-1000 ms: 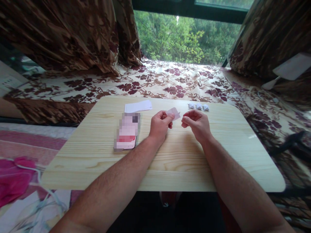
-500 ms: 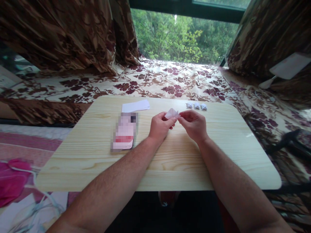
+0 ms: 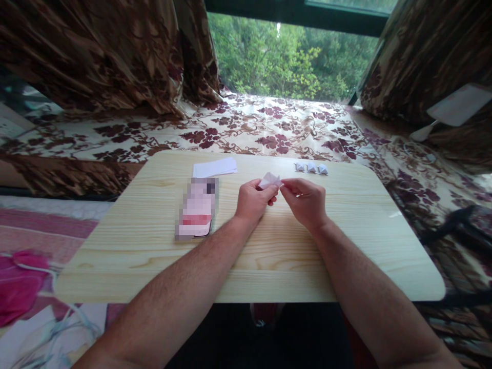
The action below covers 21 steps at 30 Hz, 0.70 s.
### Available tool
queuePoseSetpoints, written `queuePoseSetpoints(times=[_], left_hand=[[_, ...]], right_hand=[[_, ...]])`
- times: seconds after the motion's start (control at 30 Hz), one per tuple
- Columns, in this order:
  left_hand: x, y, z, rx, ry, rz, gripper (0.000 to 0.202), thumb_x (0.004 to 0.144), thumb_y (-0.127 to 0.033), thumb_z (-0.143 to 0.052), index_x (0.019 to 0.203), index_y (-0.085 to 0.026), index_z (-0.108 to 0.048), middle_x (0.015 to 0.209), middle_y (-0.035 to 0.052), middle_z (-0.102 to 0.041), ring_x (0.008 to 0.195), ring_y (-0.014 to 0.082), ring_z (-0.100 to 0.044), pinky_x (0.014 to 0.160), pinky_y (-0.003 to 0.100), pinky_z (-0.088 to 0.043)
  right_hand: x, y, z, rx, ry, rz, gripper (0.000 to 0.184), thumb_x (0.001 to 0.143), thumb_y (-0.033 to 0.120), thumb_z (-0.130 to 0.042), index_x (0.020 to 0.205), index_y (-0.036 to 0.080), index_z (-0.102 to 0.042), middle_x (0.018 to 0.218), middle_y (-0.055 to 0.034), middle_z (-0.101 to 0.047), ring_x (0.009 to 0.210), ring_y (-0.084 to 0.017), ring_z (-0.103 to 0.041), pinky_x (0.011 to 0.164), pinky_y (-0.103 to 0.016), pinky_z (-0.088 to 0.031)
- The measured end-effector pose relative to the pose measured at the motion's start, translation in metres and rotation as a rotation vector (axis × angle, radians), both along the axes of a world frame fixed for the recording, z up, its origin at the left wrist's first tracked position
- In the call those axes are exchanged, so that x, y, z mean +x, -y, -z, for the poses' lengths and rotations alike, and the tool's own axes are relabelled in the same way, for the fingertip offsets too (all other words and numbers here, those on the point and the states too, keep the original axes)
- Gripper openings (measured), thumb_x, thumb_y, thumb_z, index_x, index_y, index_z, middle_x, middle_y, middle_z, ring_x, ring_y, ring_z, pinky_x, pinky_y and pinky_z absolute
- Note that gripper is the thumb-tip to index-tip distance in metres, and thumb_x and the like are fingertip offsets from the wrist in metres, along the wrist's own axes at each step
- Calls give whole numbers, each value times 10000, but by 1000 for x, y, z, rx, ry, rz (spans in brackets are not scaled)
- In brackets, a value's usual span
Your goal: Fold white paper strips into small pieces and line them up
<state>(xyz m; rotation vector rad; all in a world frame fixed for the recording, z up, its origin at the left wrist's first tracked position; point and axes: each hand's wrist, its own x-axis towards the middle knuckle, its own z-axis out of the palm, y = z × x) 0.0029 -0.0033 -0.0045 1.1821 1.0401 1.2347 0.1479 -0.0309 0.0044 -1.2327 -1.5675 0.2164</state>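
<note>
Over the middle of the wooden table, a small folded piece of white paper [image 3: 270, 180] is pinched by my left hand [image 3: 253, 201], thumb on top and fingers curled beneath. At the paper's right edge, my right hand [image 3: 306, 200] has thumb and forefinger pressed together on a corner of it. Behind my right hand lie three small folded paper pieces [image 3: 311, 168] in a row. Some flat white paper strips [image 3: 215, 167] are stacked at the back left. The fingertips hide part of the paper being held.
A phone [image 3: 197, 207], blurred by pixelation, lies on the light wooden table [image 3: 154, 271] left of my hands. A floral-covered ledge [image 3: 277, 128] runs behind the table under a window. Cables and a pink cloth [image 3: 21, 287] are at the lower left.
The folded paper has shifted very slightly left in my left hand. My right fingers have moved a little at its right corner. The other things stay put.
</note>
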Motion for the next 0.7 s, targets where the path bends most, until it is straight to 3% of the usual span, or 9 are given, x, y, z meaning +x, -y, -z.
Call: queuePoseSetpoints(times=[0.17, 0.43, 0.57, 0.7], left_hand=[[1, 0, -1, 3, 11, 13, 199, 739, -316, -722, 738, -127, -658, 565, 9, -614, 480, 104, -530, 453, 222, -407], [-1, 0, -1, 27, 30, 59, 187, 739, -308, -714, 721, -131, -655, 569, -4, -589, 491, 95, -511, 467, 223, -397], [0, -1, -2, -9, 72, 81, 167, 724, -291, -710, 715, -132, -660, 586, 3, -600, 505, 93, -518, 486, 223, -410], [-1, 0, -4, -39, 81, 103, 163, 721, -285, -702, 687, -133, -651, 572, 5, -592, 487, 92, -512, 471, 224, -399]], right_hand=[[-1, 0, 1, -8, -38, -40, 86, 826, 264, -702, 861, 211, -760, 767, -32, -725, 650, -148, -652, 615, -273, -525], [-2, -7, 5, -182, -331, -177, 124, 769, 300, -756, 776, 199, -685, 719, -13, -692, 607, -135, -606, 547, -260, -491], [-1, -6, 5, -200, -311, -185, 109, 776, 299, -749, 804, 203, -707, 740, -23, -700, 639, -148, -622, 584, -278, -514], [-2, -4, 5, -121, -238, -124, 71, 787, 259, -729, 843, 216, -740, 793, -31, -693, 680, -153, -626, 608, -285, -512]])
